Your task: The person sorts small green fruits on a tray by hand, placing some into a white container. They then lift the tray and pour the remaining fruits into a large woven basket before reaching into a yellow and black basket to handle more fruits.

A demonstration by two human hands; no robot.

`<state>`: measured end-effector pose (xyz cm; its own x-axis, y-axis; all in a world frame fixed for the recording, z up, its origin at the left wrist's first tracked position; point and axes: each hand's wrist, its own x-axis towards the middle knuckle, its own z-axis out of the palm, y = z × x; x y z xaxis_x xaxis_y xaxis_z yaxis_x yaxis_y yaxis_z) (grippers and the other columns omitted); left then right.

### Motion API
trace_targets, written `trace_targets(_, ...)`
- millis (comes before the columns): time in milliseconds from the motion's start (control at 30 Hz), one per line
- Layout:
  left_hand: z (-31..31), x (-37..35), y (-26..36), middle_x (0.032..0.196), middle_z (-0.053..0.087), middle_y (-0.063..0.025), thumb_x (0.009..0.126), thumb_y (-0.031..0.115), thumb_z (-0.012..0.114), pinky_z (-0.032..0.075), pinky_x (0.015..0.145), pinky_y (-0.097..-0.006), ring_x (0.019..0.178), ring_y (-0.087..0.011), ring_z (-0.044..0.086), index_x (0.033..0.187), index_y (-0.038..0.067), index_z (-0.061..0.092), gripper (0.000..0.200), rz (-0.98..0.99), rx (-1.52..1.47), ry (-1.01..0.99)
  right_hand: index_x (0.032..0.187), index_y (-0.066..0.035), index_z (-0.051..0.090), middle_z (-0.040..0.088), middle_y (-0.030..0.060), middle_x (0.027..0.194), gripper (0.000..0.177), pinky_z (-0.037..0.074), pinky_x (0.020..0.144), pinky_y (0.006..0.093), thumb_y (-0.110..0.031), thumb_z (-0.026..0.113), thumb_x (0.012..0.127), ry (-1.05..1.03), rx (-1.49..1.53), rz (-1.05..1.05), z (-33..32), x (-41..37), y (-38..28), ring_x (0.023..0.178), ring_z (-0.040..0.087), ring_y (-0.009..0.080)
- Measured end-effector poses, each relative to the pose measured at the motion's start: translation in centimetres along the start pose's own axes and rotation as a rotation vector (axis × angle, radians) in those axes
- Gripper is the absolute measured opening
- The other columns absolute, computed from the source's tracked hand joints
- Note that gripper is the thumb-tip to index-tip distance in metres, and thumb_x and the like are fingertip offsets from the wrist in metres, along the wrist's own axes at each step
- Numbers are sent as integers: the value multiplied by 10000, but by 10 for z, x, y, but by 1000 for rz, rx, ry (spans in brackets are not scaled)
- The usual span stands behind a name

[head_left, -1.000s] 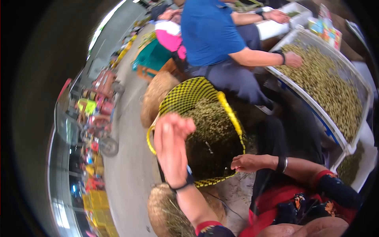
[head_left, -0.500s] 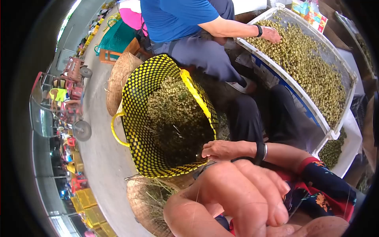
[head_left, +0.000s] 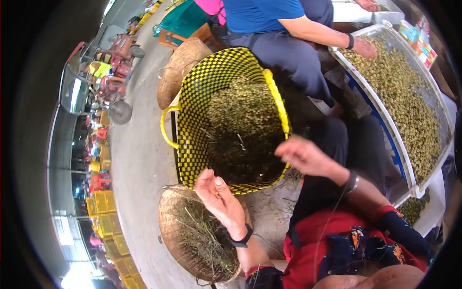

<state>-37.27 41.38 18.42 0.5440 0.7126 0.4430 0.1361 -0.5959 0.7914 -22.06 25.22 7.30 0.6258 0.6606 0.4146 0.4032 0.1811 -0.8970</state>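
Our hands are apart at the checked basket (head_left: 190,130).
Left hand (head_left: 222,204), near the camera half a second ago, is now by the rim, fingers open. Right hand (head_left: 308,156) blurs beside it; we cannot tell its grip. Small fruit (head_left: 240,103) lies inside; shadow hides the basket's bottom.

Blur seems to hide whether the right hand (head_left: 307,156) holds anything; the top edge crops a blue-shirted person (head_left: 262,15).
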Motion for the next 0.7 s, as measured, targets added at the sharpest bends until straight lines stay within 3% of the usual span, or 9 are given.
trace_targets(33, -9, -10, -29, 1193, 531, -192, 964, 118, 556, 427, 936, -375, 1103, -284, 527, 1253, -26, 463, 336, -27, 114, 36, 1023, -28, 619, 615, 70, 942, 134, 481, 802, 286, -134, 577, 953, 174, -58, -115, -14, 7, 5, 915, 594, 183)
trace_targets(100, -23, -31, -77, 1157, 524, -189, 939, 82, 574, 420, 911, -403, 1070, -299, 522, 1236, -31, 469, 335, -59, 319, 75, 1157, -26, 556, 579, 10, 1055, 204, 423, 873, 232, -141, 527, 991, 434, 117, 31, -39, 23, 6, 971, 526, 86)
trace_targets(200, -26, -56, -126, 1078, 523, -181, 907, 69, 590, 414, 883, -423, 1005, -313, 511, 1219, -22, 484, 342, 32, 739, 132, 1231, -28, 528, 574, 11, 1088, 306, 423, 905, 234, -199, 578, 983, 707, 329, 221, -55, 42, 29, 1025, 513, 83)
trace_targets(300, -9, -69, -154, 1067, 510, -195, 850, 85, 654, 401, 850, -416, 975, -336, 469, 1206, -9, 502, 398, 12, 707, -16, 1313, -14, 491, 565, 28, 1097, 506, 425, 916, 252, -303, 658, 933, 622, 245, 543, -24, 49, 58, 1016, 524, 111)
trace_targets(333, 4, -73, -158, 1171, 461, -257, 858, 97, 654, 391, 928, -455, 1093, -391, 449, 1221, -41, 476, 427, -77, 676, -8, 1319, -23, 487, 562, 18, 1084, 530, 418, 925, 245, -337, 659, 928, 536, 349, 410, -9, 39, 95, 1009, 523, 105)
trace_targets(400, 12, -75, -161, 1271, 350, -300, 865, 108, 663, 361, 1021, -477, 1177, -444, 405, 1319, -66, 361, 572, -107, 577, 70, 1349, -72, 467, 562, -12, 1089, 611, 383, 706, 232, -441, 662, 903, 398, 365, 748, 1, 50, 92, 916, 488, 62)
trace_targets(433, 12, -73, -159, 1298, 333, -299, 866, 104, 661, 360, 1023, -485, 1202, -455, 391, 1353, -67, 319, 620, -114, 558, 95, 1360, -103, 457, 561, -23, 1122, 637, 334, 662, 258, -484, 657, 891, 388, 411, 735, 0, 48, 108, 905, 467, 54)
trace_targets(600, 24, -59, -180, 1409, 282, -349, 890, 141, 584, 363, 1042, -483, 1264, -493, 367, 1460, -80, 158, 745, -370, 515, 326, 1403, -109, 414, 546, -6, 1151, 715, 361, 916, 309, -561, 616, 887, 383, 262, 636, 10, 60, 51, 1028, 494, 114)
trace_targets(700, 44, -43, -189, 1395, 322, -301, 898, 170, 516, 468, 889, -515, 1116, -483, 508, 1521, 64, 14, 807, -512, 410, 278, 1381, -80, 416, 546, -11, 1130, 575, 350, 921, 228, -370, 633, 935, 346, 242, 448, 23, 57, 101, 1055, 490, 99)
